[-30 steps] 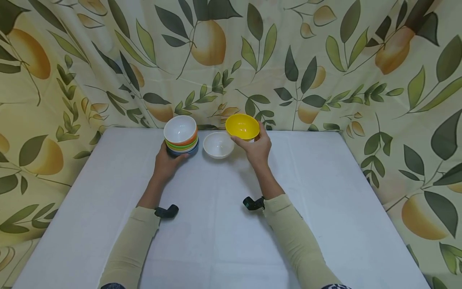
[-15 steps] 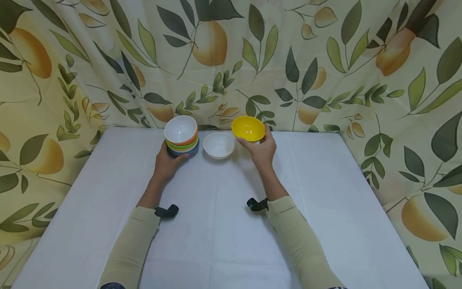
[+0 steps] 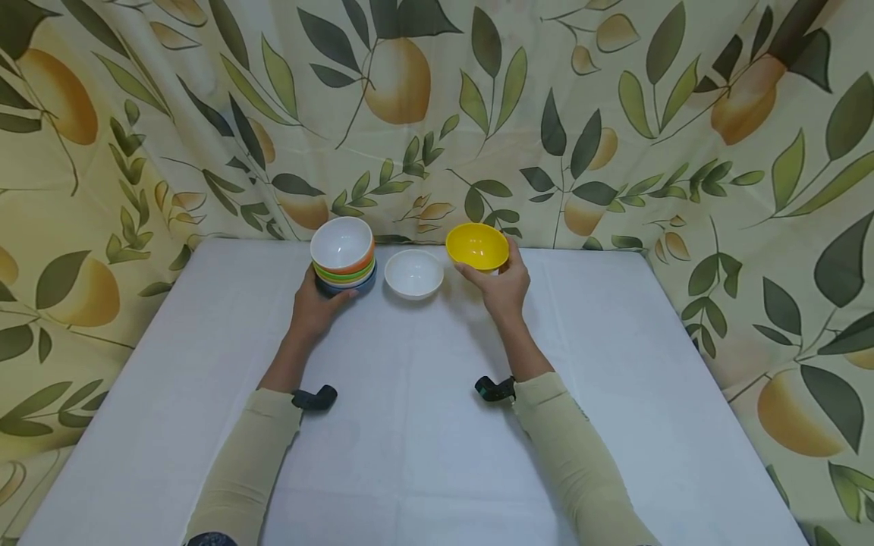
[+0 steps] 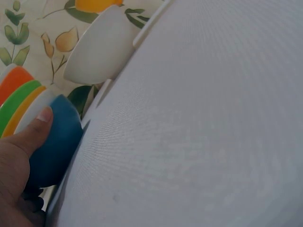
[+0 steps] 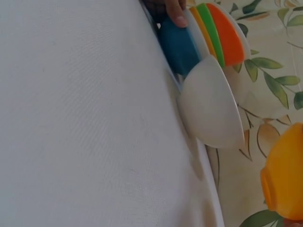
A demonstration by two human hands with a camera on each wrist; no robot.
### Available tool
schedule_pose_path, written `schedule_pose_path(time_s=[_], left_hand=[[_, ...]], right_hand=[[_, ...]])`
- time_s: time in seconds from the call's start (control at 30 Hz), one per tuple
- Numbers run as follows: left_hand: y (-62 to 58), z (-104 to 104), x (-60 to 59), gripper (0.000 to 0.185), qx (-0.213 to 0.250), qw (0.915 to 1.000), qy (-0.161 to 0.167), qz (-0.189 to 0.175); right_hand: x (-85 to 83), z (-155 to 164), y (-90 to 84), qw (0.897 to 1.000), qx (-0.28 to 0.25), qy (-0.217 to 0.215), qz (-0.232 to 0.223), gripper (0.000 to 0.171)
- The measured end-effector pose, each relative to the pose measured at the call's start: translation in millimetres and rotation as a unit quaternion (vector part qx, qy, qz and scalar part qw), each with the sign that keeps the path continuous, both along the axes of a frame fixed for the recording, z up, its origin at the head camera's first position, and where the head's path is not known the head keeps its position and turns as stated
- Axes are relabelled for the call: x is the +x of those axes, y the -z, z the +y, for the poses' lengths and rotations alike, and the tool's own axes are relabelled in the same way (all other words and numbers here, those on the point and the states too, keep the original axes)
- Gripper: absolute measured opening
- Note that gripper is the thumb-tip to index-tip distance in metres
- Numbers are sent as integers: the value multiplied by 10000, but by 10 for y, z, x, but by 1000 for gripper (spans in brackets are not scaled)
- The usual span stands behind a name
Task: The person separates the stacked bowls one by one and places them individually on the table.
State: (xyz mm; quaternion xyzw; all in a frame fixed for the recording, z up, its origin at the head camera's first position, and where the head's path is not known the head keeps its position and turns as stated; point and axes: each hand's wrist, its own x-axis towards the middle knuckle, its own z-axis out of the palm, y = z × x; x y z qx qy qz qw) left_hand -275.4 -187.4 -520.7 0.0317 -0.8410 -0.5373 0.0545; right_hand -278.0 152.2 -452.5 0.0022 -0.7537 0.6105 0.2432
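Right now my right hand (image 3: 504, 284) grips the yellow bowl (image 3: 477, 246), seemingly just above the table, right of the white bowl (image 3: 413, 273), while my left hand (image 3: 316, 307) cups the stacked bowls (image 3: 343, 258) farther left.

Desk: a flat top (image 3: 410, 425) under a plain white cloth, backed by a leaf-and-fruit printed curtain.
Stack of bowls: stands at the far left (image 3: 344, 258); white bowl on top, then orange, green and yellow rims, a blue bowl at the bottom touching the cloth.
White bowl: stands alone, upright (image 3: 413, 274), just right of the stack, near the desk's far edge.
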Motion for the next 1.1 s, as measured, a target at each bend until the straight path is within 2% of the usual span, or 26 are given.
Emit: schedule_pose_path(time_s=[0.13, 0.5, 1.1], left_hand=[[-10, 4, 7, 111, -10, 10000, 12, 60], [-25, 6, 25, 111, 14, 9999, 50, 98], [-26, -4, 22, 111, -9, 10000, 36, 79]], right_hand=[[12, 8, 9, 10000, -9, 15, -40, 90], [76, 16, 73, 9985, 96, 115, -522, 98], [60, 81, 232, 9979, 204, 89, -611, 88]])
